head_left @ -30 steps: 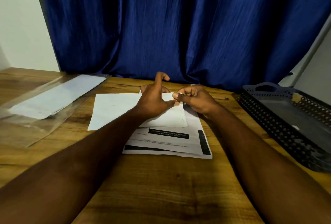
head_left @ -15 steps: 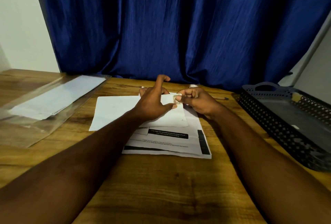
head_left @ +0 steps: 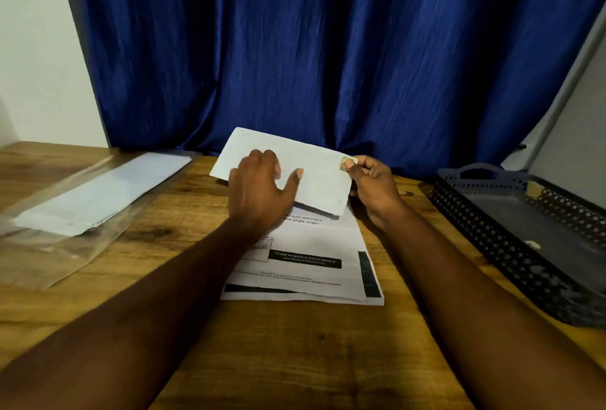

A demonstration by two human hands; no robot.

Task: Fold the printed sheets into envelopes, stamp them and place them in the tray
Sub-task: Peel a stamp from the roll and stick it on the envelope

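Note:
A white envelope [head_left: 311,167] is lifted off the table and tilted, its far edge raised toward the curtain. My left hand [head_left: 259,190] grips its near left part, thumb on top. My right hand [head_left: 370,183] pinches its right end, and the thumb presses a small tan stamp [head_left: 344,164] at that corner. Below lies a stack of printed sheets [head_left: 314,265] with black bars. The dark perforated tray [head_left: 531,239] stands at the right; a small pale bit lies in it.
A clear plastic sleeve holding white envelopes [head_left: 91,199] lies on the left of the wooden table [head_left: 295,354]. A blue curtain [head_left: 328,49] hangs close behind the table. A grey board leans at the far right.
The envelope was lying on the sheets with both hands working at its top edge; now both hands have lifted and tilted it, and more of the printed sheet shows.

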